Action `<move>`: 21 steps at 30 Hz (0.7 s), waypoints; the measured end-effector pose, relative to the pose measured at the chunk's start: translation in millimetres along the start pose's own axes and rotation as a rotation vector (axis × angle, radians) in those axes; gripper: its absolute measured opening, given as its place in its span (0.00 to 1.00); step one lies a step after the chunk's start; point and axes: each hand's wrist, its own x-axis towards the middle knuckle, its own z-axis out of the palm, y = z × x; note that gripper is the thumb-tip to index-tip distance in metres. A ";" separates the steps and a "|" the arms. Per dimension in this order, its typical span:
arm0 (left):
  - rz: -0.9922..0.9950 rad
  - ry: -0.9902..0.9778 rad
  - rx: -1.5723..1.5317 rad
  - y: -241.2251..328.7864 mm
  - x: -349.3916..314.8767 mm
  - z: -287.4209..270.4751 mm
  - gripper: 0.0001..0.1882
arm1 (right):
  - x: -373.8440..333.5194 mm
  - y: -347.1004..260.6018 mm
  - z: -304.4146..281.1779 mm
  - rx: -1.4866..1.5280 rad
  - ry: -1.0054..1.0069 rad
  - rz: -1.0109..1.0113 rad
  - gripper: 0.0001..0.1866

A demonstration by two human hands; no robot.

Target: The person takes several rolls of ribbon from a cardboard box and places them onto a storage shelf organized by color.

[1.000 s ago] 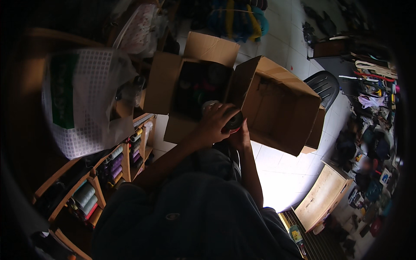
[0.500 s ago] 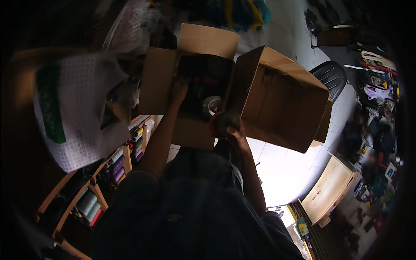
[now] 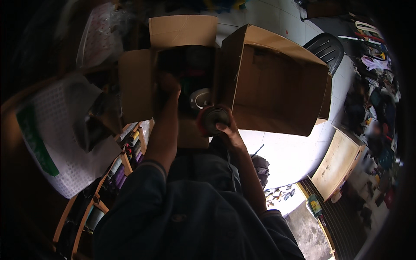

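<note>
Right hand (image 3: 228, 132) wrapped around a dark round spool (image 3: 213, 120) just below the box mouth, left hand (image 3: 167, 86) reaching into the open cardboard box (image 3: 138, 82) (grip hidden in shadow, cannot tell), larger empty box (image 3: 277, 86) beside it, black chair (image 3: 327, 47) beyond.

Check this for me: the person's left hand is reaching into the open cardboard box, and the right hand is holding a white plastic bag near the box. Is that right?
Not quite. In the head view the right hand holds a dark round spool, not a white plastic bag. The rest stands: the left hand reaches into the open cardboard box.
</note>
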 end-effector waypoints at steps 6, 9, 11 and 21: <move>0.066 0.103 -0.215 -3.3 -12.7 7.5 0.23 | -0.6 -3.9 0.0 0.012 0.002 0.019 0.40; 0.246 0.549 -0.475 -25.4 -14.0 36.6 0.30 | -1.7 -4.0 1.7 -0.005 -0.014 0.036 0.40; 0.286 0.576 -0.607 -35.3 -15.0 33.2 0.33 | 1.8 -0.9 1.0 -0.015 -0.022 0.034 0.40; 0.172 0.008 -1.183 -57.4 -78.4 -169.5 0.35 | 13.7 8.1 10.8 -0.056 0.008 0.024 0.35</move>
